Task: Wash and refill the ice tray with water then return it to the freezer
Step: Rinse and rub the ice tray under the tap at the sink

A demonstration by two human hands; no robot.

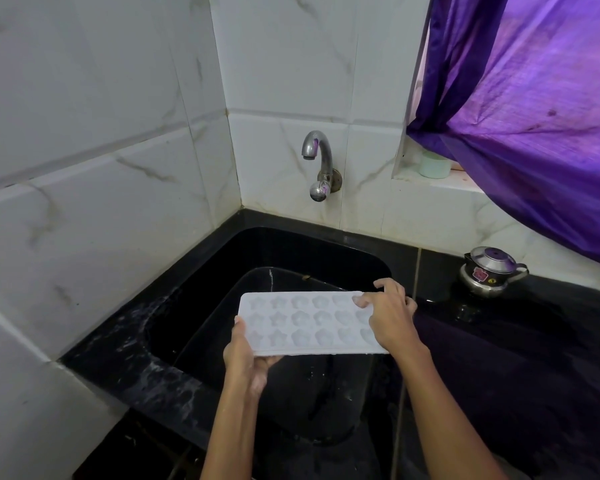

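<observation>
i held the ice tray (309,323) level over the sink (222,299), long axis left-right, left hand (245,362) gripping its near-left corner, right hand (388,317) clasping its right end, the tap (317,157) farther back.

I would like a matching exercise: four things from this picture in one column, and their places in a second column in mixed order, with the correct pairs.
Things:
1. ice tray
2. tap
3. small metal pot
4. purple curtain

Places:
A. on the black counter, right of the sink
B. hanging at the upper right
C. held in both hands over the sink
D. on the tiled wall behind the sink

Pairs: 1-C, 2-D, 3-A, 4-B
</observation>
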